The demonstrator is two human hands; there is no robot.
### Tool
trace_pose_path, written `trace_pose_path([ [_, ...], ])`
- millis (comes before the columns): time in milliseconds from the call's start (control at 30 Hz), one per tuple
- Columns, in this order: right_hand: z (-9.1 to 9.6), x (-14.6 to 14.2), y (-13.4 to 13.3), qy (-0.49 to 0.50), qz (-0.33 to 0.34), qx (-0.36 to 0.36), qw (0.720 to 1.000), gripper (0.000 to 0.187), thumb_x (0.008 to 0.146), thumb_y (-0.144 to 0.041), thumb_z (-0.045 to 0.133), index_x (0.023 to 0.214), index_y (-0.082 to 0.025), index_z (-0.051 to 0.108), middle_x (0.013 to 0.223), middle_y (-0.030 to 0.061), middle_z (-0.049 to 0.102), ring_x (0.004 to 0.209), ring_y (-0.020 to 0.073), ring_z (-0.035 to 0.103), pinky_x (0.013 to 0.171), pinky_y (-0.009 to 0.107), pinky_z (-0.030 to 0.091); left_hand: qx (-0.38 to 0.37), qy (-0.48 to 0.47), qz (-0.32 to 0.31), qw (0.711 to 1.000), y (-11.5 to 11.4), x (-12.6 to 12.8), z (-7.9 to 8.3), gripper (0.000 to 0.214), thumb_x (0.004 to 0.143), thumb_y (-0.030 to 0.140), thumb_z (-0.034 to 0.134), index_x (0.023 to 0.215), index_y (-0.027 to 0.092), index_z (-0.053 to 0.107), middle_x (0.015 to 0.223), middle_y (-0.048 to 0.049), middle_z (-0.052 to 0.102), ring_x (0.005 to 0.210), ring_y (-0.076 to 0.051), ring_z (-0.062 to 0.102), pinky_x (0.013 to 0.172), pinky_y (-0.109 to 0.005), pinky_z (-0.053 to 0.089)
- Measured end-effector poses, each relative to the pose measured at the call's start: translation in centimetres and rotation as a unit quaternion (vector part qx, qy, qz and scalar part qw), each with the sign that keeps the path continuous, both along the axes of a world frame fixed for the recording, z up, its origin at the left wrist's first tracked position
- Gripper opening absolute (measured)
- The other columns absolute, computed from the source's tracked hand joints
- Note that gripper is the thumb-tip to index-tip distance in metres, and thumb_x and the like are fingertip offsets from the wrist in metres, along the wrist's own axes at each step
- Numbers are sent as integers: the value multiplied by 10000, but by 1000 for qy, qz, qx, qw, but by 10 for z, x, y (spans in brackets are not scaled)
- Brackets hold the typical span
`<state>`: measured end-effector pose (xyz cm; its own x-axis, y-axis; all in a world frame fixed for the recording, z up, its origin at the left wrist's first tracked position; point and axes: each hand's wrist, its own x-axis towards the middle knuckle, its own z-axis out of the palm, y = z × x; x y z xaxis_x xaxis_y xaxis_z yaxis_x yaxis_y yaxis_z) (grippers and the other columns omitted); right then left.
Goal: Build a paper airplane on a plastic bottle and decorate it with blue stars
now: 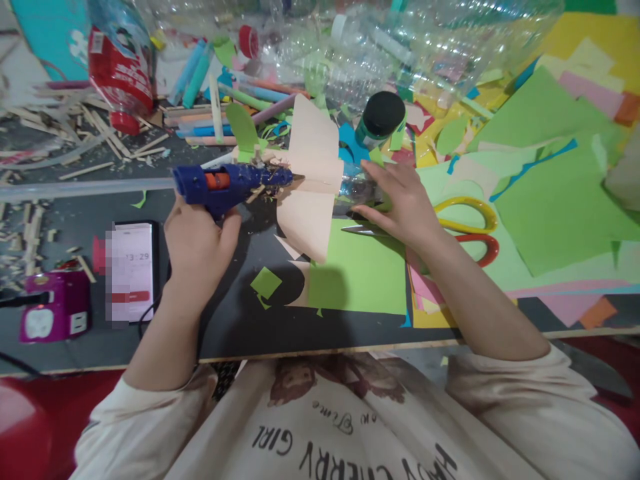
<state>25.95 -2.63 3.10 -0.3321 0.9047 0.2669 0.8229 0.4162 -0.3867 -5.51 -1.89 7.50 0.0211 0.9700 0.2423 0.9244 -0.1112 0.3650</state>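
My left hand [200, 240] is closed round the grip of a blue glue gun [230, 183], whose nozzle points right at a beige paper piece [313, 180] shaped like wings. That paper is fixed on a clear plastic bottle [357, 190] lying on the table. My right hand [403, 203] rests on the bottle with fingers curved over it, holding it steady. A green paper leaf [243, 130] sticks up just behind the gun's tip.
Scissors with yellow and red handles [470, 227] lie right of my right hand on green paper sheets [550, 193]. A black-capped jar [383, 117], markers [220, 123], clear bottles [350, 47], wooden sticks [100, 133], a phone [131, 270] and a purple device [53, 307] surround the work.
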Motion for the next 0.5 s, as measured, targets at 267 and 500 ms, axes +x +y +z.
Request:
trace_pose_path([
  [267,3,-2,-2,-16,-17,-31,999,601,943,-636,371,1483,-371,373,1379,86,606,1271,359,547,1062,630,429,-18,98,22,995,-1,2,1,353,699,450,432,845,146,537,839,-130,591,1012,-418,651,890,-564,498],
  [500,3,-2,-2,-11,-19,-28,999,574,938,-612,415,1460,-373,409,1364,94,618,1255,364,552,1054,620,435,-61,69,81,992,0,11,9,387,647,379,532,925,114,580,986,-180,655,1098,-437,627,960,-563,467],
])
